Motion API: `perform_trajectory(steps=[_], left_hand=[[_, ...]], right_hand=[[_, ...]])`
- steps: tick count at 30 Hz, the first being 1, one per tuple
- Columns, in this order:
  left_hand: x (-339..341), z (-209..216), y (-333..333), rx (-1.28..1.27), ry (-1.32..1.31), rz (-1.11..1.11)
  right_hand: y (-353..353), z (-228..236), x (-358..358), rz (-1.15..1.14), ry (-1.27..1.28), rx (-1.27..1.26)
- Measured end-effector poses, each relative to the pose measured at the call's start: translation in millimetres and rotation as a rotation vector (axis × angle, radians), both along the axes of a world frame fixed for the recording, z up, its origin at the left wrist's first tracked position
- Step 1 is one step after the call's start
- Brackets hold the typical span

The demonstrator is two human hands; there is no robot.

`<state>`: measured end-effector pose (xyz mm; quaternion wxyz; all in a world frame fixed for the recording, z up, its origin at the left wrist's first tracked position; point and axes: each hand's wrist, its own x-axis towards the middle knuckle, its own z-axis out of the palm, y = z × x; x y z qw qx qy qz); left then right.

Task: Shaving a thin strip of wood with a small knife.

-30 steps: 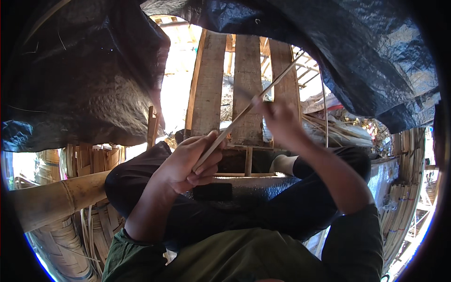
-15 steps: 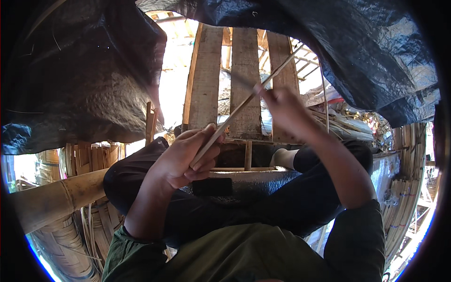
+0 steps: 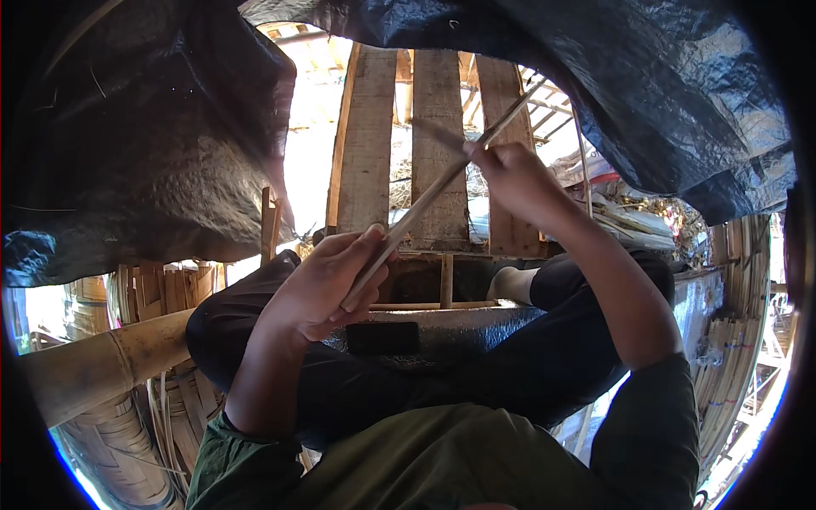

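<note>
A long, thin bamboo strip (image 3: 427, 197) slants across the space in front of me, its near end low at the left and its far end up at the right. My left hand (image 3: 321, 285) is closed around the lower part, thumb on top. Further up the strip, my right hand (image 3: 524, 185) is closed on a knife, whose handle is hidden in the fist. The knife blade (image 3: 439, 134) points up and left, slightly blurred, and crosses the strip close to my right fingers.
Beyond my hands stand wooden planks (image 3: 364, 140) with gaps between them. Dark plastic sheeting (image 3: 144, 153) hangs on both sides. A thick bamboo pole (image 3: 106, 361) juts in at left; bundled strips (image 3: 727, 365) stand at right. A flat black rectangle (image 3: 382, 338) lies between my bent legs.
My right hand and the knife have shifted slightly, and the hand is less blurred than before. My left hand has moved a little to the left, still on the strip.
</note>
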<state>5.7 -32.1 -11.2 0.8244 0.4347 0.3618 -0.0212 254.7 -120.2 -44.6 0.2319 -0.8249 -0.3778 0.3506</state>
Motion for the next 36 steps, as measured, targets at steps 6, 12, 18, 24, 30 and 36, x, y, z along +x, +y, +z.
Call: perform_trajectory(steps=[6,12,18,24,30,36], left_hand=[[-12.7,-1.6,2.1,0.237,-0.008,-0.074],[-10.1,-0.8,-0.2,0.172,-0.013,-0.089],[-8.2,7.5,-0.2,0.245,0.081,-0.120],[-7.9,2.8,3.4,0.151,0.046,-0.135],[-10.1,0.1,5.5,0.054,0.047,-0.094],[-6.3,-0.2,4.8,-0.038,-0.029,-0.037]], right_hand=[[-5.5,-9.6,4.5,-0.019,0.008,0.052],[-10.8,-15.8,5.8,-0.037,0.068,0.007],[-9.4,-12.8,10.1,-0.100,0.099,-0.012],[-18.5,-28.2,-8.1,-0.085,-0.132,0.197],[-13.8,-24.8,-11.8,-0.058,0.015,0.097],[-5.2,-23.2,8.5,-0.065,-0.044,0.018]])
